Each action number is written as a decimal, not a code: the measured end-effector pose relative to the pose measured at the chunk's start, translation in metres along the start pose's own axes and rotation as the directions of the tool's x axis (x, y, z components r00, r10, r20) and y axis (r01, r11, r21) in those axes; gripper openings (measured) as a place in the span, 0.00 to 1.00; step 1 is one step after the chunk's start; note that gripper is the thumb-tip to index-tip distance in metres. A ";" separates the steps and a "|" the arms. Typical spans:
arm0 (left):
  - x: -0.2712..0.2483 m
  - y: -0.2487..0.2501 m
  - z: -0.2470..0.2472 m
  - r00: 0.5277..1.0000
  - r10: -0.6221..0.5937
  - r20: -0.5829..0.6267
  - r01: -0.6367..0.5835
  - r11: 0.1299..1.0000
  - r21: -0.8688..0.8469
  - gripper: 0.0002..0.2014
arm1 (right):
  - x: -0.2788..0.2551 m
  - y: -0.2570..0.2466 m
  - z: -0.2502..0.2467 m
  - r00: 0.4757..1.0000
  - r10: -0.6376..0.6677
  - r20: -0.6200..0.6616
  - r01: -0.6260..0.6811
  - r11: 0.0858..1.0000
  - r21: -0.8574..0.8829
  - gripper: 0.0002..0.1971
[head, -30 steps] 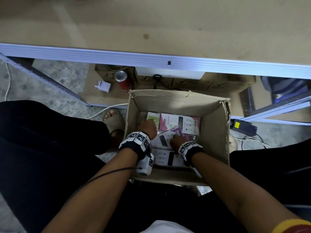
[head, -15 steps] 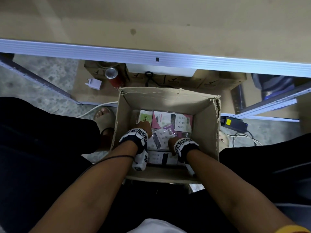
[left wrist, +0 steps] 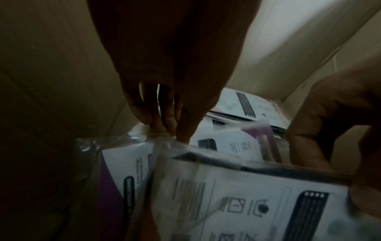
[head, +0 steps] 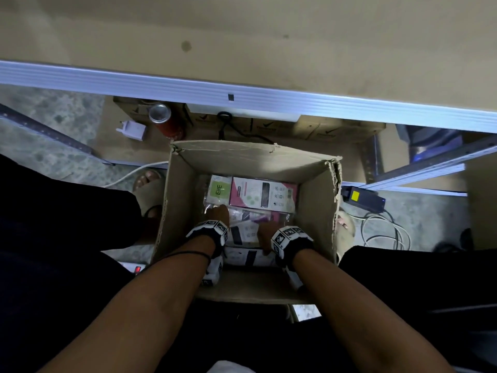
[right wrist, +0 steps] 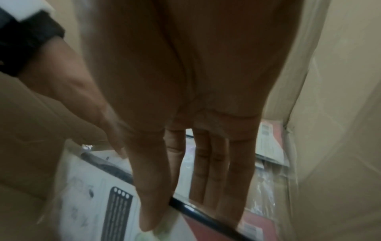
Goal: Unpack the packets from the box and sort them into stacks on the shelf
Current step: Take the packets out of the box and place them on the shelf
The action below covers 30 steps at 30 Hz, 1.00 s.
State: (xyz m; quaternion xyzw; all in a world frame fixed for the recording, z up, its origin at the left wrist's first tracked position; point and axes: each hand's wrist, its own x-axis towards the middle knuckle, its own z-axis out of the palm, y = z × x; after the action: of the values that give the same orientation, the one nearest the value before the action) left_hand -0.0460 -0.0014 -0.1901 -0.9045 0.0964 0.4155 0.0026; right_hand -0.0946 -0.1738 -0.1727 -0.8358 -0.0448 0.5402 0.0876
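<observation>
An open cardboard box (head: pixel 317 200) stands on the floor between my legs, under the brown shelf (head: pixel 242 36). Several wrapped packets lie in it, among them a pink one (head: pixel 263 195) and a green one (head: pixel 220 189). Both hands are down inside. My left hand (head: pixel 216 214) (left wrist: pixel 164 127) pinches the clear wrap at the corner of a white packet (head: pixel 242 232) (left wrist: pixel 247 203). My right hand (head: pixel 266 230) (right wrist: pixel 175 210) grips that packet's (right wrist: pixel 98 195) other side, thumb in front and fingers behind its dark edge.
A red can (head: pixel 164 122), a white plug (head: pixel 133 129) and flat cartons (head: pixel 322 130) sit under the shelf edge. A black power brick (head: pixel 360 197) and coiled cables (head: pixel 384 230) lie right of the box. My sandalled foot (head: pixel 150 184) is at its left.
Both hands stay in the box and have sunk a little deeper among the packets. The right hand has closed on the white packet's edge. The head view has shifted slightly.
</observation>
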 end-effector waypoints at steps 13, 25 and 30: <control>0.030 0.036 -0.054 0.930 0.287 -0.230 -0.282 0.958 0.058 0.10 | 0.011 0.011 0.003 0.998 -0.023 0.062 0.022 1.000 0.015 0.39; 0.037 0.056 -0.043 0.921 0.381 -0.078 -0.359 0.911 0.205 0.11 | 0.016 0.013 0.006 0.993 0.008 0.118 -0.011 0.999 0.030 0.43; 0.049 0.053 -0.056 0.935 0.330 -0.128 -0.328 0.944 0.036 0.08 | 0.011 0.012 0.002 0.991 -0.001 0.137 -0.010 0.996 0.084 0.35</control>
State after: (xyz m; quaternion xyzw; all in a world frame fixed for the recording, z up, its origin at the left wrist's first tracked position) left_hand 0.0176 -0.0660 -0.1863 -0.9010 0.2491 0.3486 -0.0671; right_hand -0.0917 -0.1836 -0.1860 -0.7924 -0.0259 0.5978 0.1185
